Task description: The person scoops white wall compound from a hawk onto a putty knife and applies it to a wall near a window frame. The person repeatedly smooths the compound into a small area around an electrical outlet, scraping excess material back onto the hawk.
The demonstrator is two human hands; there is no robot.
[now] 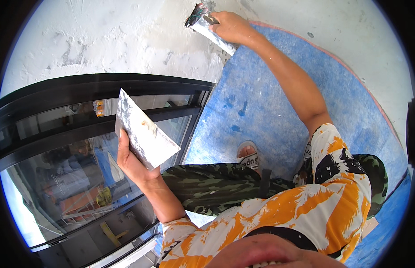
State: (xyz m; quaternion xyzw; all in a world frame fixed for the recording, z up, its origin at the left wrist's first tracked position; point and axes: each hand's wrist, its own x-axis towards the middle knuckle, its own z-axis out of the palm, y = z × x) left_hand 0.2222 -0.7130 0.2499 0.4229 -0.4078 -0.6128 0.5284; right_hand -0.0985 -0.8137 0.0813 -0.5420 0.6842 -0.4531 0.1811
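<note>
1. Clothing nearest the camera: orange patterned shirt [306, 210] and camouflage trousers [207, 183], one sandalled foot [248, 156] resting on the blue floor covering [261, 94]
2. Left hand [134, 163] is raised at mid-height, fingers closed around the lower edge of a flat plaster-stained board [142, 131]; the board tilts up and to the left, in front of the black-framed glass railing [82, 116]
3. Right hand [230, 27] is extended forward at full arm reach, fingers clenched around the handle of a trowel [209, 29]
4. Trowel blade lies against the white plastered wall [127, 40], its tip coated with dark residue, just above the edge of the blue covering
</note>
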